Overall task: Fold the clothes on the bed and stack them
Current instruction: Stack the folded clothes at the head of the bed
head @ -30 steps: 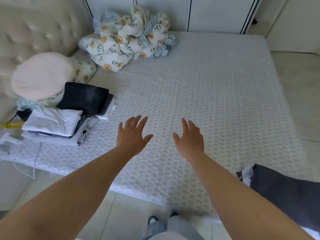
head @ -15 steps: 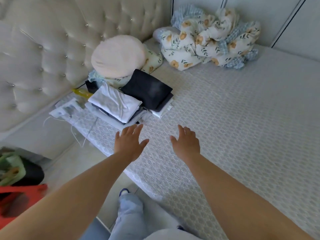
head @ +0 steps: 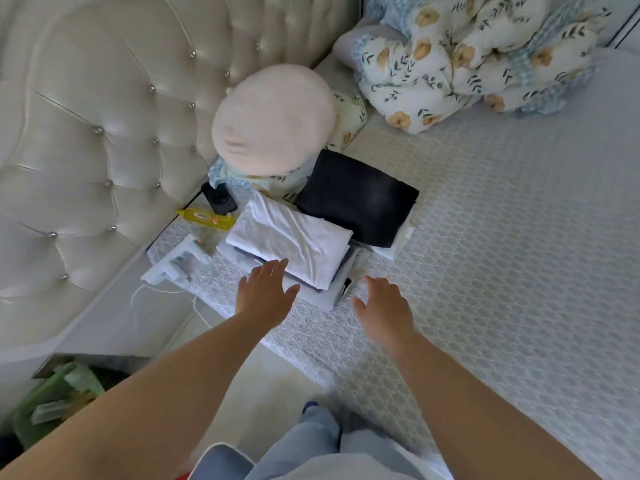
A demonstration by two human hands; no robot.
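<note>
Both hands reach toward the folded clothes near the head of the bed (head: 502,254). The left hand (head: 265,292) has its fingers spread and straight, its fingertips (head: 277,264) over the near edge of the white fold (head: 291,242); whether they touch the cloth or hover just above it is hard to tell from this angle. The right hand (head: 384,303) is also open and holds nothing, lying just beside the near corner of the pile. Neither grip has closed on anything.

The clothes sit in two adjoining stacks: the white fold on top of grey and dark layers (head: 325,292), and a dark fold (head: 360,199) on a white layer behind it, the two touching.

The risks, as I judge them:
- The near stack lies close to the mattress edge. A push from the right could slide its lower layers toward the floor.
- Lifting by the top fold alone would likely open it and leave the layers below behind; the hands need to get under the bottom layer.
- The grey layers stick out unevenly at the near corner, so a one-sided lift could fan them apart.
- A white cable (head: 166,291) and a yellow pack (head: 204,218) lie just beside the pile on the left; the left hand could snag the cable.
- The round pink cushion (head: 273,119) sits close behind the stacks and may tip onto them if they are shoved back.
</note>
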